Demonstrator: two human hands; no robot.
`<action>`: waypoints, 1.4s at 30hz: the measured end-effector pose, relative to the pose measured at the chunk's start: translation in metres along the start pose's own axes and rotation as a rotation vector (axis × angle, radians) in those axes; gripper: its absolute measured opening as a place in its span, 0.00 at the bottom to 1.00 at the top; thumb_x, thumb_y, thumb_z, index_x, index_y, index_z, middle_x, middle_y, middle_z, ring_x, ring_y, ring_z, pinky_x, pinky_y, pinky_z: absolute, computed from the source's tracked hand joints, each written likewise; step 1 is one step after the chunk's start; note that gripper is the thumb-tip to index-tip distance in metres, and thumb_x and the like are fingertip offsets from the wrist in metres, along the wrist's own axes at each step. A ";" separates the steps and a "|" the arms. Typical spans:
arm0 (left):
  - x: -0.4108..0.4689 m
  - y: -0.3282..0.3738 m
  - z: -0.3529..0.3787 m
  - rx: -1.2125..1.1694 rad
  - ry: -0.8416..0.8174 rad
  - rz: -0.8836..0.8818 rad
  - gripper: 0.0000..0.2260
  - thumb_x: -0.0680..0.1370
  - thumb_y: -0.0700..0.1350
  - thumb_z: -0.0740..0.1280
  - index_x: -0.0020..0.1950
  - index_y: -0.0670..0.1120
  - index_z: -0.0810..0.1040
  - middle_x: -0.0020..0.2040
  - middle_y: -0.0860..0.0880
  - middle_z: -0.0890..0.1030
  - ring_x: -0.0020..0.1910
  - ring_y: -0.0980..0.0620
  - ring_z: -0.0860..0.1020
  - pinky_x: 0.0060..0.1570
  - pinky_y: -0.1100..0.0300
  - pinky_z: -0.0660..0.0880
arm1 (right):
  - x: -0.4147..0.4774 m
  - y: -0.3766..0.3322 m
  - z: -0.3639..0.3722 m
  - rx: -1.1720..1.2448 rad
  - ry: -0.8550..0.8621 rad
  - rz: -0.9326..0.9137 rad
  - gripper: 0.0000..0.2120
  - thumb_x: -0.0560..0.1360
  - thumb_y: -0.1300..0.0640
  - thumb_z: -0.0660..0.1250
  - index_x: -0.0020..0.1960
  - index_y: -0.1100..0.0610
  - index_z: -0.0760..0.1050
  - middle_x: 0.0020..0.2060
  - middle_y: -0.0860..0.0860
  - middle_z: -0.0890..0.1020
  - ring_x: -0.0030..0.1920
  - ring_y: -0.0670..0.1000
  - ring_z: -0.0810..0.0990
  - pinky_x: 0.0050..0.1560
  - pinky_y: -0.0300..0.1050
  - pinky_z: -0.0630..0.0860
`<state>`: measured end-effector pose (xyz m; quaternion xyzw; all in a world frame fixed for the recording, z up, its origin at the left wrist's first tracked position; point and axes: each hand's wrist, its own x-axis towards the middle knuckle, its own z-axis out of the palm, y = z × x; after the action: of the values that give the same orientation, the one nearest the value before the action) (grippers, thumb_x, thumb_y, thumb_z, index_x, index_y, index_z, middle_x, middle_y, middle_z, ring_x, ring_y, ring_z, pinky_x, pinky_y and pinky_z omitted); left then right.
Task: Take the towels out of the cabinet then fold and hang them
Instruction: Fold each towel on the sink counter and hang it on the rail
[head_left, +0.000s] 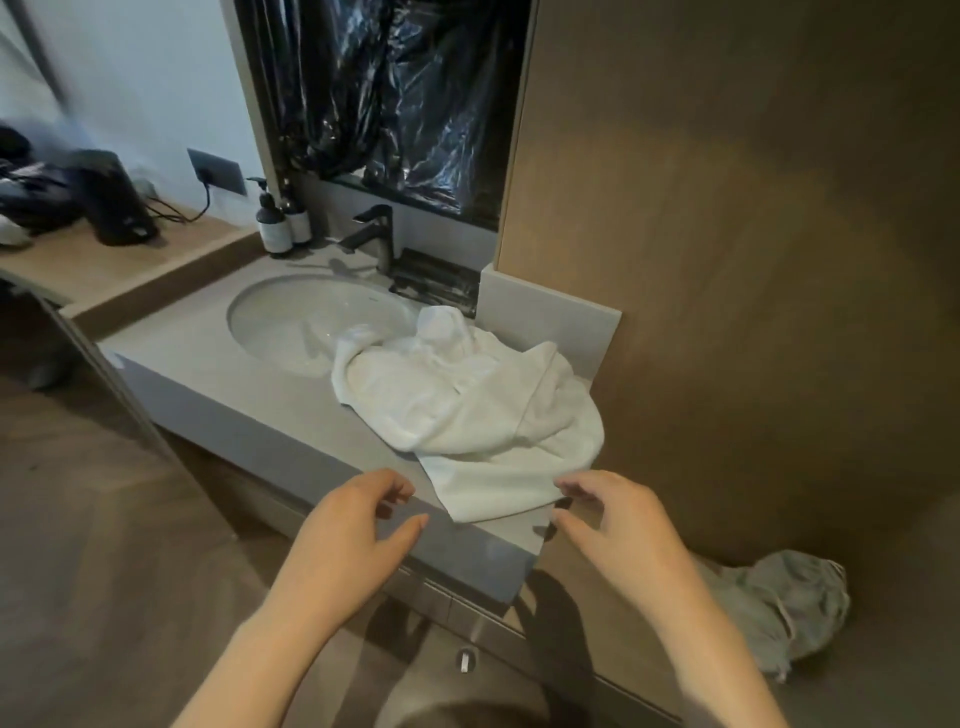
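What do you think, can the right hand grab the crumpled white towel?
Probably yes: the right hand hovers at the near corner of the crumpled white towel, nothing between them.

White towel (467, 405), grey counter (218, 364), black faucet (375, 234).

**Body in view: hands and forearms only**

Left hand (353, 525) and right hand (618, 525): both bare. The fingers look slim. Fingertips on both sides are smeared by blur, so nail detail can't be read. Left forearm (270, 639) and right forearm (727, 649): bare, smooth skin from the wrist all the way down to the bottom edge of the frame. The wide-angle lens stretches both forearms, so they look long and broaden toward the bottom. Between them, at the bottom edge, sits a rounded patch (467, 716), heavily blurred. Can't tell whether it's clothing or something else.
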<state>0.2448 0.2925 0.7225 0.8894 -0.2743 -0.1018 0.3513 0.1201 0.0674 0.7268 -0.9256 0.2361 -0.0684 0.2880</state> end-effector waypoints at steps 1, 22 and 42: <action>0.002 -0.007 -0.005 -0.007 -0.001 -0.009 0.10 0.75 0.50 0.71 0.56 0.51 0.78 0.50 0.56 0.79 0.49 0.59 0.77 0.53 0.58 0.76 | 0.006 -0.006 0.005 -0.006 -0.006 -0.006 0.17 0.75 0.52 0.70 0.64 0.48 0.77 0.54 0.39 0.77 0.56 0.40 0.76 0.55 0.30 0.69; 0.207 -0.081 -0.050 0.093 -0.076 -0.035 0.10 0.75 0.55 0.70 0.55 0.55 0.77 0.50 0.61 0.78 0.48 0.60 0.77 0.52 0.60 0.78 | 0.220 -0.031 0.050 0.102 0.026 0.077 0.12 0.75 0.54 0.71 0.59 0.52 0.80 0.52 0.44 0.81 0.55 0.45 0.79 0.53 0.37 0.70; 0.330 -0.083 0.004 0.094 -0.440 0.249 0.07 0.75 0.51 0.70 0.51 0.52 0.76 0.49 0.57 0.79 0.46 0.60 0.78 0.50 0.61 0.76 | 0.224 -0.002 0.059 0.123 0.170 0.407 0.11 0.76 0.52 0.69 0.57 0.49 0.80 0.46 0.41 0.80 0.48 0.41 0.78 0.44 0.28 0.67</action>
<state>0.5514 0.1561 0.6669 0.8205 -0.4561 -0.2360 0.2511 0.3328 -0.0086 0.6772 -0.8304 0.4368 -0.1012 0.3309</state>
